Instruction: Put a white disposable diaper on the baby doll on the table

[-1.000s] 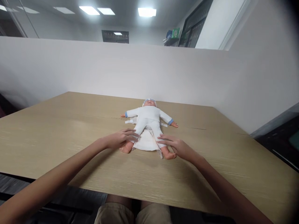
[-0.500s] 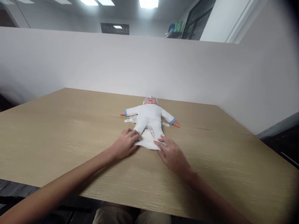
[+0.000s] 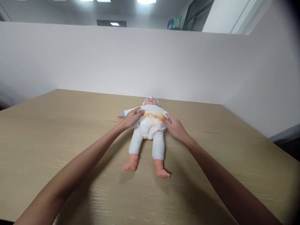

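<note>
A baby doll (image 3: 158, 147) in white clothes and a white cap lies on its back, its bare feet pointing toward me. Over its lower belly is a white diaper (image 3: 150, 125) with a yellow-orange printed band at the waist. My left hand (image 3: 133, 118) grips the diaper's waist edge on the left side, fingers closed. On the other side my right hand (image 3: 174, 125) pinches the opposite corner of that edge. The doll's right-side arm is mostly hidden behind my right hand. The diaper's side tapes are not clearly visible.
The doll rests on a wide wood-coloured table (image 3: 70, 134) with a seam across it. A white wall (image 3: 105, 59) rises behind the table's far edge. Beyond the wall's top, a green package (image 3: 177, 22) shows in the background.
Both hands have moved up from the doll's legs to its waist, bringing the diaper's front up over the belly. The doll's feet and lower legs now show.
</note>
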`<control>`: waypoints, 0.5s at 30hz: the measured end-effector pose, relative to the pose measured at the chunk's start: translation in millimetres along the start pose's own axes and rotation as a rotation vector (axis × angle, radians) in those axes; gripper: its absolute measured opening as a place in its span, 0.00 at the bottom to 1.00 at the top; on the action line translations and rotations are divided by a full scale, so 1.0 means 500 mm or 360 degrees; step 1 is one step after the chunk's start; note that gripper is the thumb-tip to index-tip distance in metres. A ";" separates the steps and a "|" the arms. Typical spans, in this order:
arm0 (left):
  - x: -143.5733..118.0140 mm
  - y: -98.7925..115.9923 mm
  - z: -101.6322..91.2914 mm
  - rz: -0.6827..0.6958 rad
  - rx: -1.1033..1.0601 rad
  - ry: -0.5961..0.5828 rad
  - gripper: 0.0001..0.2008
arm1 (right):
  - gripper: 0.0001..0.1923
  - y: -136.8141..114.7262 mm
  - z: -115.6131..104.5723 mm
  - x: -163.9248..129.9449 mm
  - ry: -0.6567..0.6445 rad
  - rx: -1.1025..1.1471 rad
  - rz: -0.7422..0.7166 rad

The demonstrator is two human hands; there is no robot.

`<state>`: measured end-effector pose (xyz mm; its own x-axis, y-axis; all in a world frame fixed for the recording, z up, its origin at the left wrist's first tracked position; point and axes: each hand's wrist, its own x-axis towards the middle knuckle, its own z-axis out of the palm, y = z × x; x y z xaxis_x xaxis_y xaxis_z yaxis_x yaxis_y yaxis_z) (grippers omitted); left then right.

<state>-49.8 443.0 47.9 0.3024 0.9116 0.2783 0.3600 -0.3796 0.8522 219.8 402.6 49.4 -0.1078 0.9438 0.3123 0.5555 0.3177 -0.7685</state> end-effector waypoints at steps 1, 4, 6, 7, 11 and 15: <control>0.023 -0.012 0.003 -0.0081 -0.0155 -0.0041 0.21 | 0.17 0.015 0.005 0.026 -0.0032 0.0095 0.0120; 0.075 -0.051 0.015 -0.0269 -0.0553 -0.0129 0.24 | 0.17 0.061 0.025 0.090 -0.0133 0.0293 0.0344; 0.091 -0.074 0.025 -0.0314 -0.0689 -0.0163 0.27 | 0.18 0.087 0.037 0.113 -0.0192 0.0365 0.0422; 0.094 -0.084 0.030 -0.0317 -0.0730 -0.0182 0.28 | 0.19 0.096 0.041 0.118 -0.0215 0.0407 0.0456; 0.087 -0.111 0.038 -0.0351 -0.0879 -0.0247 0.31 | 0.20 0.105 0.050 0.106 -0.0245 0.0539 0.0509; 0.050 -0.105 0.027 -0.0415 -0.0995 -0.0354 0.27 | 0.18 0.076 0.046 0.063 -0.0229 0.0554 0.0503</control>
<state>-49.0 483.7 4.0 0.4725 0.8813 -0.0093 -0.1083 0.0685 0.9918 218.6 446.5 17.3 -0.1049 0.9941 -0.0275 0.2736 0.0023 -0.9618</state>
